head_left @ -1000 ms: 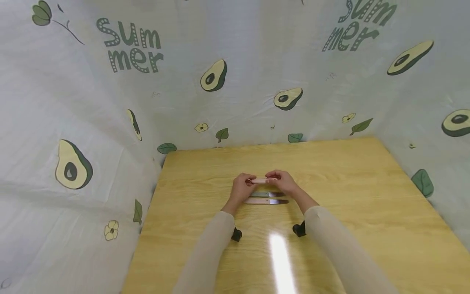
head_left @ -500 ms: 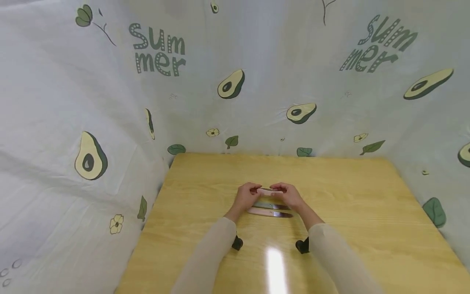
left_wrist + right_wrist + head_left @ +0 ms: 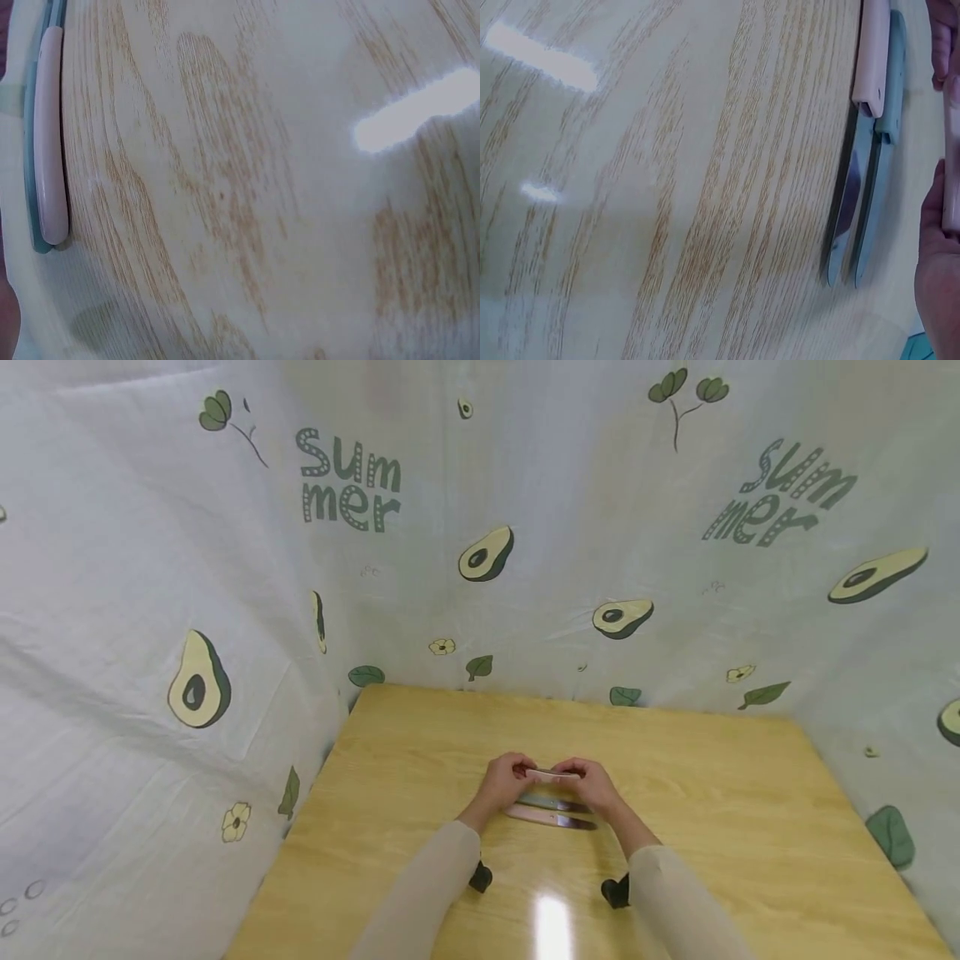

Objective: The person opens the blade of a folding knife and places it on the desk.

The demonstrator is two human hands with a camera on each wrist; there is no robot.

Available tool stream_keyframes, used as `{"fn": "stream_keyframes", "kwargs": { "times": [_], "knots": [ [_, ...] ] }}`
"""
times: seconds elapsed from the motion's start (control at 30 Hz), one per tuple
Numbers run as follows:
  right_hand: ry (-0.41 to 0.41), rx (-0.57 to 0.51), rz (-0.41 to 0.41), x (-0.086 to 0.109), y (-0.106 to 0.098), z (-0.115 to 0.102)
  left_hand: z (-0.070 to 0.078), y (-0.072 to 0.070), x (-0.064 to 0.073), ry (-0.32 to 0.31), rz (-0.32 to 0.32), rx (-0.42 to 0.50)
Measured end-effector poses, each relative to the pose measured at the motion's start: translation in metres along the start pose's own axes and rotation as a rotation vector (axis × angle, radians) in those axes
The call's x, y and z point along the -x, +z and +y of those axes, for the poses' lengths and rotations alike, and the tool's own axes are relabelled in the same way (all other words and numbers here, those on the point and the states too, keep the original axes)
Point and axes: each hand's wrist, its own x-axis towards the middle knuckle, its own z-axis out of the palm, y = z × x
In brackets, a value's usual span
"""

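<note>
In the head view my left hand (image 3: 504,782) and right hand (image 3: 594,785) pinch the two ends of a slim pink piece (image 3: 543,776), shaped like a knife handle. A dark strip runs along its far edge; whether this is a blade is too small to tell. On the near side of the hands lie two knives side by side, blades to the right: a green-handled knife (image 3: 538,802) and a pink-handled knife (image 3: 532,814). Their blades show well in the right wrist view, where the held pink piece (image 3: 952,161) appears at the edge, with right-hand fingers (image 3: 932,214) against it.
The knives lie on a wood-grain table (image 3: 420,752) with a bright light reflection near its front. A pale cloth (image 3: 412,585) printed with avocados and leaves hangs round the back and sides. Black devices (image 3: 617,892) are worn at both wrists.
The head view has tilted up, so everything sits lower in it. Both hands keep hold of the pink piece. The dark strip along its far edge shows more than a second ago.
</note>
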Motion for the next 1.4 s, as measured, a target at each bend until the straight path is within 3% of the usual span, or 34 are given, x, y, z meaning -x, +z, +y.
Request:
{"fn": "stream_keyframes", "kwargs": {
  "times": [0.27, 0.63, 0.73, 0.87, 0.93, 1.13, 1.4],
  "knots": [
    [0.011, -0.035, -0.009, 0.013, 0.006, 0.006, -0.003, 0.007, 0.011, -0.013, -0.05, 0.017],
    [-0.038, 0.07, -0.014, 0.008, -0.008, 0.001, -0.001, 0.015, 0.002, -0.01, -0.038, 0.046],
    [-0.052, 0.074, -0.022, 0.011, -0.007, -0.009, -0.002, 0.013, 0.001, -0.013, -0.04, 0.049],
    [-0.063, 0.06, -0.018, 0.005, -0.004, -0.011, -0.002, 0.006, -0.003, -0.018, -0.041, 0.047],
    [-0.059, 0.051, -0.004, -0.002, -0.003, -0.002, -0.001, 0.003, -0.004, -0.018, -0.047, 0.046],
    [-0.039, 0.026, 0.032, 0.0, -0.003, -0.002, -0.001, 0.002, -0.006, -0.032, -0.081, 0.052],
    [-0.014, -0.086, 0.081, -0.001, -0.002, 0.0, -0.001, 0.001, -0.011, -0.043, -0.093, 0.057]
  ]
}}
